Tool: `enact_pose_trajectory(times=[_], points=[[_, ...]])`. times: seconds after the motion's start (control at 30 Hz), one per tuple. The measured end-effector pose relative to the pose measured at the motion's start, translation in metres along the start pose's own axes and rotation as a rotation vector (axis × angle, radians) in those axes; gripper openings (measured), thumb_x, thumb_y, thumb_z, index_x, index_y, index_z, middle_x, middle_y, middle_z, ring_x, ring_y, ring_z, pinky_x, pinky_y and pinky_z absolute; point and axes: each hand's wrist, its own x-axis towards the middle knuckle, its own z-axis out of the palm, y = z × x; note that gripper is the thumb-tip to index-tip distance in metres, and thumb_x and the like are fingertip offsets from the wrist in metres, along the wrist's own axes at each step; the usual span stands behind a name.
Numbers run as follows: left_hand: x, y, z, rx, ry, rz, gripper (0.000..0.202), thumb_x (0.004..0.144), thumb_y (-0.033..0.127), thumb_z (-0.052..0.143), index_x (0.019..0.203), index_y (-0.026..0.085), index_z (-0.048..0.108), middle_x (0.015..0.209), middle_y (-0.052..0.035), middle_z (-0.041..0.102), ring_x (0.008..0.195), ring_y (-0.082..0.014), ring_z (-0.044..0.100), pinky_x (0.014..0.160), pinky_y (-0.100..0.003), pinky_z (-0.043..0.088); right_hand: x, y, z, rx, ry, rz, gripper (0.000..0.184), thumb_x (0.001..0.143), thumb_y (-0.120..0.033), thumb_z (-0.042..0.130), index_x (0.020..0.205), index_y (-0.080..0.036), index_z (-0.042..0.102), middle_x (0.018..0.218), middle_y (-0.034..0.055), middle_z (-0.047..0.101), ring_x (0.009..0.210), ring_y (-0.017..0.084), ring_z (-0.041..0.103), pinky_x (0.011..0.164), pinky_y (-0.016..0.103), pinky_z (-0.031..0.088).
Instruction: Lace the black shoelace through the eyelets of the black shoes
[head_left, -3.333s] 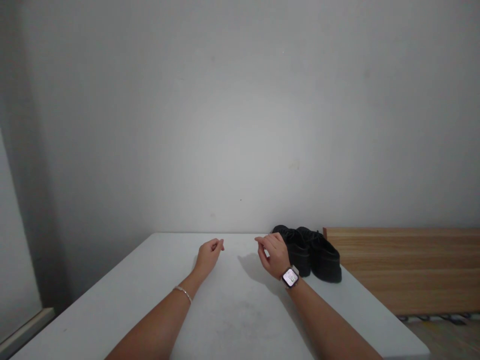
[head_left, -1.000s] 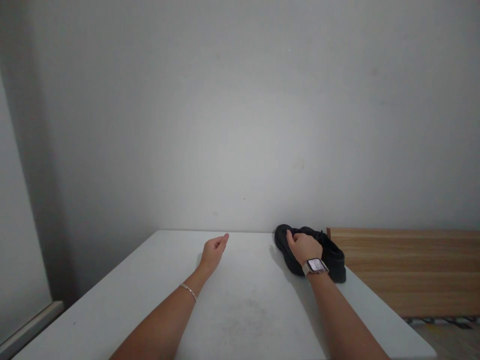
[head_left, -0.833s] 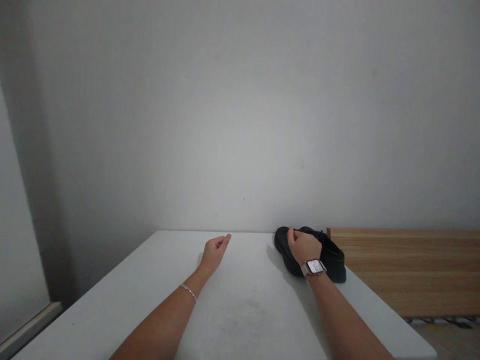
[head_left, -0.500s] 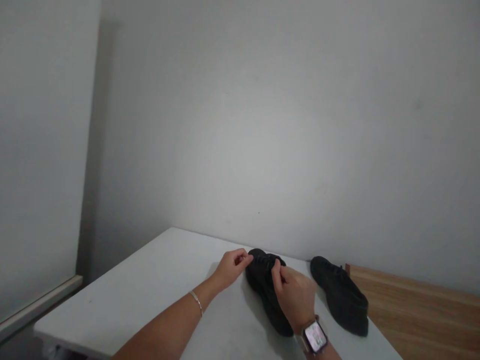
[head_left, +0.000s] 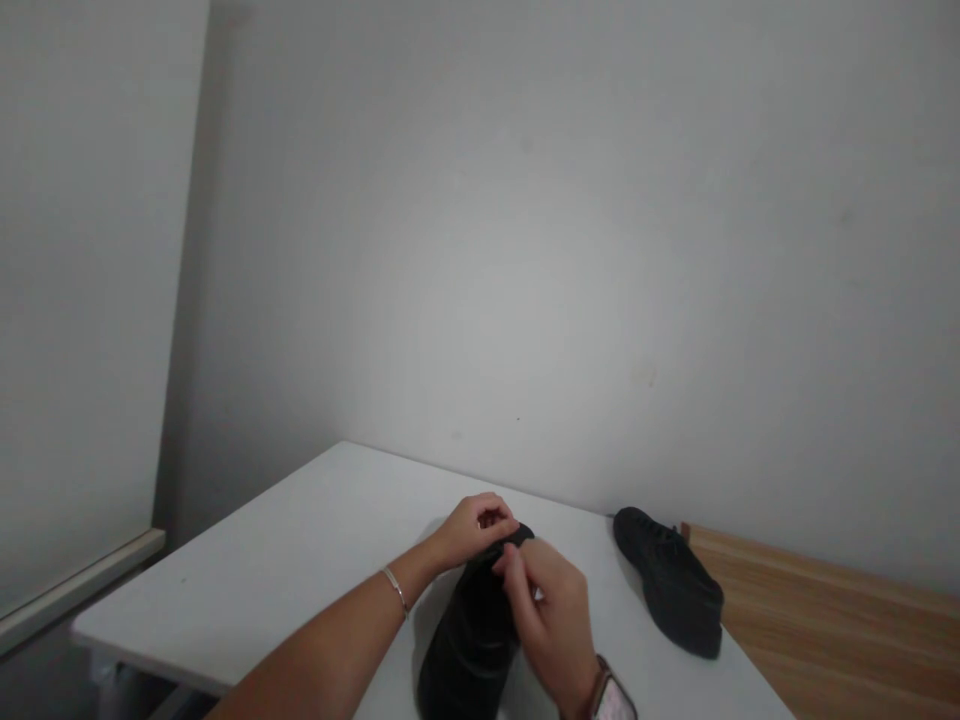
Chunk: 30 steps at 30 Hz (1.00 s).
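A black shoe (head_left: 466,640) lies on the white table (head_left: 300,540) in front of me, its toe pointing away. My left hand (head_left: 472,528) is curled at the far end of that shoe, fingers closed on its top. My right hand (head_left: 551,610) rests against the shoe's right side, fingers pinched near the top; a watch sits on that wrist. What the fingertips pinch is too dark to make out. The second black shoe (head_left: 669,580) stands apart at the table's right edge.
A wooden surface (head_left: 825,640) adjoins the table on the right. A plain grey wall (head_left: 525,250) stands right behind the table. The table's left edge drops off near a pale ledge (head_left: 75,590).
My right hand took one shoe from the pair at the back right and pulled it to the middle in front of me. Both hands have closed on it. My view swung left and down.
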Motion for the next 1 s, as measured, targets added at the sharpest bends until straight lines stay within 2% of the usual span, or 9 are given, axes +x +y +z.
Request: enact_pose_trajectory(times=[0.1,0.2,0.27,0.33,0.43,0.6,0.77,0.87,1.0], points=[[0.002,0.011,-0.01,-0.053,-0.071,0.034,0.039,0.082,0.051,0.06,0.081,0.013,0.066,0.076,-0.0038,0.06,0.072,-0.0158,0.052,0.067,-0.027,0.041,0.029,0.035,-0.03,0.126,0.142,0.137,0.041,0.096,-0.04,0.042,0.066,-0.021,0.061,0.06,0.0033,0.058,0.058,0.016,0.053,0.057,0.03,0.036],[0.001,0.024,-0.022,-0.093,-0.273,0.081,0.039,0.078,0.054,0.065,0.081,0.015,0.068,0.088,-0.0063,0.064,0.084,-0.0185,0.057,0.076,-0.029,0.044,0.054,0.076,-0.043,0.346,0.003,0.262,0.042,0.091,-0.05,0.049,0.07,-0.018,0.065,0.061,0.0021,0.057,0.058,0.015,0.051,0.055,0.028,0.038],[0.0,0.029,-0.027,-0.08,-0.418,0.108,0.035,0.072,0.05,0.074,0.085,0.018,0.07,0.096,-0.006,0.065,0.093,-0.0203,0.057,0.085,-0.03,0.043,0.061,0.1,-0.038,0.542,-0.163,0.322,0.041,0.088,-0.053,0.054,0.074,-0.016,0.067,0.061,0.0011,0.057,0.055,0.013,0.048,0.052,0.026,0.037],[-0.002,0.031,-0.028,-0.041,-0.496,0.115,0.032,0.069,0.045,0.077,0.088,0.02,0.069,0.097,-0.0041,0.064,0.095,-0.0204,0.056,0.089,-0.031,0.042,0.06,0.119,-0.025,0.649,-0.211,0.358,0.042,0.087,-0.054,0.054,0.076,-0.015,0.066,0.062,0.0001,0.056,0.051,0.011,0.045,0.049,0.025,0.036],[-0.003,0.028,-0.023,0.01,-0.438,0.086,0.024,0.069,0.037,0.076,0.084,0.019,0.068,0.088,-0.0017,0.063,0.087,-0.0191,0.055,0.085,-0.03,0.042,0.051,0.135,-0.008,0.676,-0.17,0.368,0.041,0.089,-0.053,0.053,0.079,-0.015,0.065,0.063,-0.0005,0.055,0.051,0.01,0.044,0.05,0.025,0.036],[-0.003,0.019,-0.012,0.005,-0.272,0.049,0.022,0.071,0.032,0.073,0.083,0.017,0.063,0.086,-0.0012,0.061,0.085,-0.0179,0.052,0.082,-0.029,0.04,0.038,0.128,-0.018,0.721,-0.241,0.291,0.033,0.081,-0.05,0.065,0.089,-0.018,0.068,0.082,0.0038,0.063,0.075,0.016,0.056,0.07,0.03,0.046],[-0.003,0.015,-0.014,-0.076,-0.288,0.024,0.031,0.074,0.041,0.073,0.085,0.017,0.057,0.089,-0.0022,0.062,0.085,-0.0176,0.055,0.076,-0.027,0.042,0.035,0.106,-0.034,0.615,-0.46,0.054,0.032,0.075,-0.042,0.075,0.099,-0.022,0.067,0.101,0.0056,0.062,0.095,0.019,0.056,0.083,0.033,0.045],[-0.003,0.019,-0.019,-0.071,-0.291,0.039,0.03,0.076,0.042,0.071,0.085,0.017,0.058,0.088,-0.0026,0.061,0.085,-0.0176,0.055,0.077,-0.027,0.042,0.034,0.1,-0.031,0.558,-0.362,0.06,0.02,0.082,-0.04,0.069,0.084,-0.02,0.069,0.089,0.0048,0.063,0.085,0.018,0.058,0.081,0.034,0.046],[-0.001,0.025,-0.022,-0.029,-0.335,0.072,0.023,0.077,0.039,0.071,0.08,0.017,0.065,0.088,-0.0039,0.063,0.088,-0.0188,0.056,0.085,-0.031,0.041,0.035,0.099,-0.028,0.59,-0.17,0.1,0.022,0.086,-0.037,0.064,0.073,-0.02,0.066,0.078,0.0033,0.06,0.076,0.017,0.056,0.072,0.032,0.045]])
